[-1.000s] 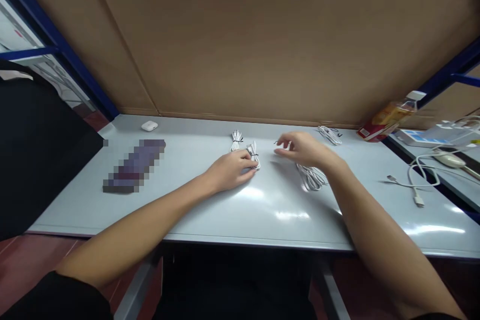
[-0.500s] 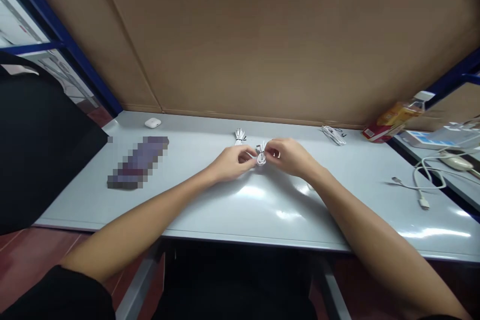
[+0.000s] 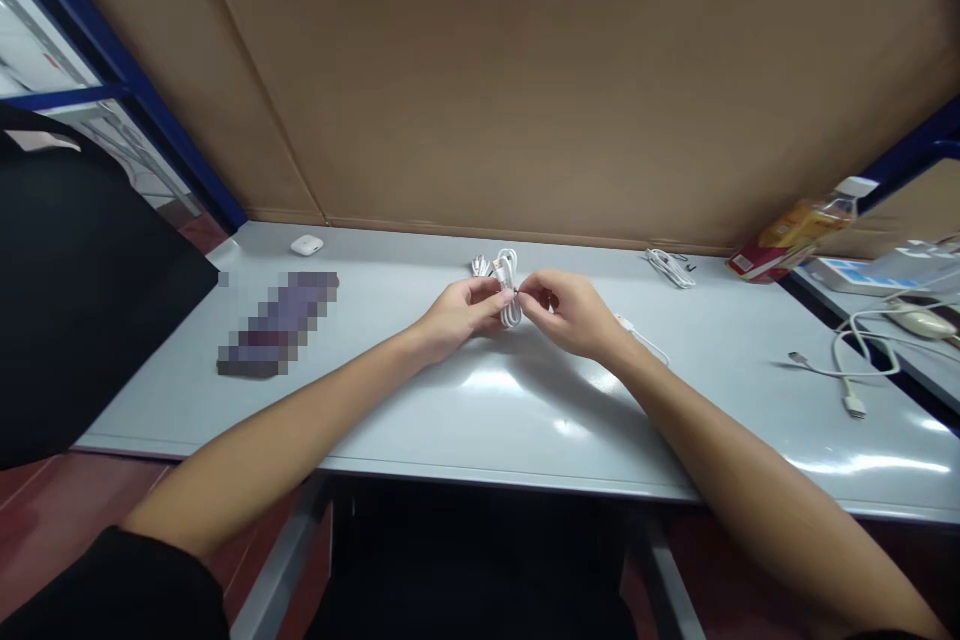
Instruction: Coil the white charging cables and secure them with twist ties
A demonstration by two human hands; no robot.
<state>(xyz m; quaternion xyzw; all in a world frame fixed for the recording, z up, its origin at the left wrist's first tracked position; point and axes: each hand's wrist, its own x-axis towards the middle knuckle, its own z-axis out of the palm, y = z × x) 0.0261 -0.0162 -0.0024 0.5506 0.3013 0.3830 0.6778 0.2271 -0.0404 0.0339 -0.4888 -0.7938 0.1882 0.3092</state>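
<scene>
Over the middle of the desk, my left hand grips a coiled white charging cable between thumb and fingers, its loops standing upright. My right hand is closed in a pinch at the coil's right side, on a thin dark twist tie around its middle. Just behind the coil lies another white cable bundle, partly hidden by it. Beside my right forearm a loose white cable rests on the desk, partly covered by the arm.
At the back right lie a tied white cable and a tilted drink bottle. Loose cables spread at the right edge. An earbud case and a pixelated object are on the left. A cardboard panel stands behind the grey desk.
The coil in my hands has turned so that its loops point up and show more. My left hand has shifted slightly left. More of the loose cable by my right forearm shows.
</scene>
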